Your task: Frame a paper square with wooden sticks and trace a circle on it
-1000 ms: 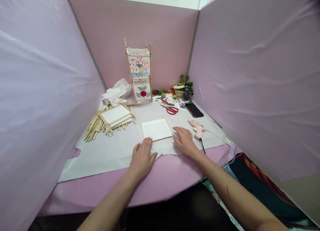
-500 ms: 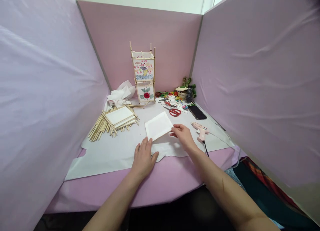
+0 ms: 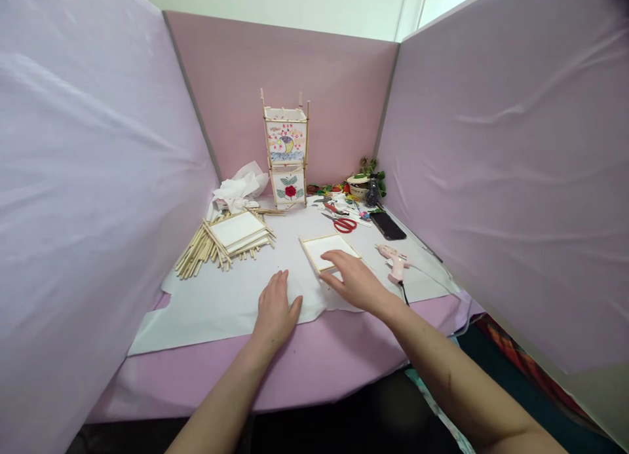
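Note:
A white panel framed with thin sticks [image 3: 328,245] lies on the white cloth in front of me. My right hand [image 3: 350,278] is over its near right part, fingers spread, the fingertips above its surface; whether they touch it is unclear. To the left of the panel, my left hand [image 3: 276,308] rests palm down on the cloth with its fingers stretched out and nothing in it. A pile of sticks [image 3: 199,254] with framed white panels [image 3: 238,228] on top lies at the left. A pink glue gun [image 3: 394,260] is right of my right hand.
A stick-framed lantern [image 3: 288,149] with painted panels stands at the back. Red-handled scissors [image 3: 344,225], a black phone [image 3: 388,225] and a small bowl [image 3: 358,187] lie to the right of it. Crumpled white material [image 3: 242,184] sits at the back left. Fabric walls enclose the sides.
The panel now lies further right with its stick frame facing up. My right hand has moved from its right edge to over it. My left hand has drawn back from it.

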A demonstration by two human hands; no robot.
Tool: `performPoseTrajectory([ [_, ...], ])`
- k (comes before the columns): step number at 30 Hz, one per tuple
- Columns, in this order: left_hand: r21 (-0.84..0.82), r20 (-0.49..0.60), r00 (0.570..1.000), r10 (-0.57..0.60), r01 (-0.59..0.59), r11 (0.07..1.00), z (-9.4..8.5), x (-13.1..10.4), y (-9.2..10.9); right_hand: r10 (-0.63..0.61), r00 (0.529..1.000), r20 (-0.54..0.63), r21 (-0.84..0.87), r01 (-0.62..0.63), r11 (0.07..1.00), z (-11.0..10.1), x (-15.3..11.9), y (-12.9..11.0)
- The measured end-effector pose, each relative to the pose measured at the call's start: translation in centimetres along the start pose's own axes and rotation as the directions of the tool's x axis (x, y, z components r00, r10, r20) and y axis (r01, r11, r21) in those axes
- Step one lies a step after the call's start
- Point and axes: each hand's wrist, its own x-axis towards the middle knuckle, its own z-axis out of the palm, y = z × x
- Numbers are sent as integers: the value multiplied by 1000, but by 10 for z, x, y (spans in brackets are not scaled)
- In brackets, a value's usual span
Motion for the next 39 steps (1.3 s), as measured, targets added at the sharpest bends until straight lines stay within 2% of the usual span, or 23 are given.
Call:
performPoseTrajectory([
  [2, -2, -3, 1000, -9, 9, 1000, -2, 1, 0, 163, 986, -29, -12, -163, 987, 4, -7, 25],
  [3, -2, 1, 1000, -7, 7, 1000, -3, 3, 2, 271, 962, -26, -39, -271, 962, 5, -9, 39],
  [4, -3, 10, 1000, -1, 1, 1000, -3, 5, 4, 327, 945, -25, -55, -328, 943, 5, -10, 53],
  [6, -3, 46, 999, 28, -28, 1000, -1, 14, 13, 389, 921, -13, -77, -389, 918, 8, -9, 75],
  [8, -2, 102, 992, 77, -77, 997, 2, 26, 23, 414, 910, 21, -88, -410, 908, 14, -6, 85],
  [12, 15, 260, 951, 168, -178, 984, 10, 44, 35, 386, 916, 106, -92, -378, 921, 32, -4, 74],
  [15, 50, 358, 918, 172, -203, 978, 10, 43, 32, 366, 920, 141, -107, -353, 930, 35, -9, 63],
  [18, 79, 392, 903, 175, -223, 972, 3, 45, 24, 344, 926, 157, -131, -326, 936, 30, -4, 62],
  [22, 134, 347, 926, 148, -205, 970, 0, 76, 17, 279, 951, 133, -156, -257, 954, 34, 28, 64],
  [25, 192, 280, 954, 110, -168, 967, 6, 110, 16, 210, 965, 157, -164, -184, 969, 48, 58, 59],
  [28, 234, 246, 962, 117, -176, 956, 15, 132, 17, 176, 971, 162, -182, -146, 972, 63, 75, 55],
  [34, 271, 239, 958, 159, -223, 936, 26, 135, 15, 161, 977, 143, -218, -127, 968, 77, 81, 57],
  [39, 291, 229, 963, 140, -205, 934, 28, 133, 11, 178, 976, 129, -211, -148, 966, 84, 82, 60],
])
